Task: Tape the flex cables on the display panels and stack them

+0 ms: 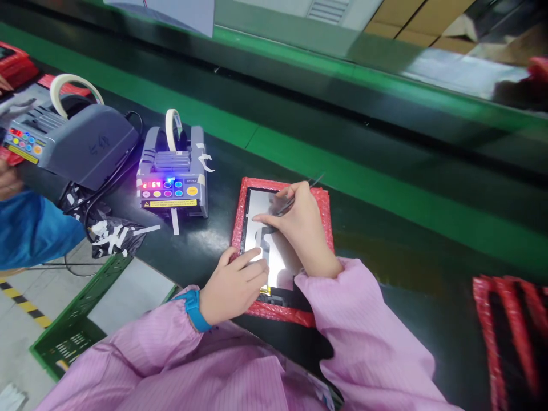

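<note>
A display panel (285, 254) with a shiny silver back and black edges lies on red bubble wrap (326, 220) in front of me. My left hand (231, 288), with a blue band at the wrist, rests on the panel's left side, its fingers stretched out. Over the panel's upper part, my right hand (303, 228) grips slim dark tweezers (317, 180); one end sticks out behind the knuckles, and the tips are partly hidden by the fingers. A grey strip runs down the panel beside my left fingertips, near a yellow patch at the lower edge.
A lit tape dispenser (171, 165) stands left of the panel, a white strip hanging from its front. Beyond it are a second dispenser (92, 140), a black bag (115, 234) with tape scraps and a co-worker's blue sleeve (38, 228). Red-wrapped pieces (509, 331) lie at right; a green crate (72, 331) sits below.
</note>
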### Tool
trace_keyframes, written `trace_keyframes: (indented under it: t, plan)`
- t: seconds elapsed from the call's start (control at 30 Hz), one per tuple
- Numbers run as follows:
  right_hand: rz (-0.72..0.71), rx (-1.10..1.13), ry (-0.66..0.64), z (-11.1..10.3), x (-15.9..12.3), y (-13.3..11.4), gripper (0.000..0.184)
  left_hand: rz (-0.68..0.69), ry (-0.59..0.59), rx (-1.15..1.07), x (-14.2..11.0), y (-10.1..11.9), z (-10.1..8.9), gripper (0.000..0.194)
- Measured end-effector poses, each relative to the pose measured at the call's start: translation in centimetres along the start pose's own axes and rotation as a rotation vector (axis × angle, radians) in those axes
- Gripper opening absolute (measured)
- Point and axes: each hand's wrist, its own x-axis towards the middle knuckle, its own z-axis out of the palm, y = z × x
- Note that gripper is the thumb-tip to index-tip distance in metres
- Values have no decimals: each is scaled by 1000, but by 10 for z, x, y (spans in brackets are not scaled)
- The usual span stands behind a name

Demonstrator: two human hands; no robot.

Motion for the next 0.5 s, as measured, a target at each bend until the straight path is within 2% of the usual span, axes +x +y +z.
trace_keyframes:
  t: [0.07, 0.13, 0.2, 0.27, 0.33, 0.37, 0.43, 0.5]
  plan:
    - [21, -56, 61, -3, 7, -3, 65, 4, 28, -96, -4, -1, -4, 29]
    - [44, -58, 145, -14, 7, -9, 58, -62, 99, -306, -14, -6, -10, 29]
    - [57, 41, 210, -33, -6, -15, 49, -276, 251, -606, -28, -17, -17, 24]
    - [65, 211, 209, -58, -32, -16, 46, -574, 464, -946, -42, -33, -25, 26]
    - [99, 367, 144, -84, -70, -9, 56, -821, 615, -1250, -51, -50, -33, 42]
    - [127, 413, 126, -97, -90, -4, 63, -914, 638, -1352, -53, -58, -37, 51]
    - [196, 420, 204, -119, -132, 7, 68, -1020, 630, -1365, -52, -71, -44, 62]
    - [260, 358, 356, -140, -172, 18, 55, -988, 659, -1163, -46, -78, -49, 59]
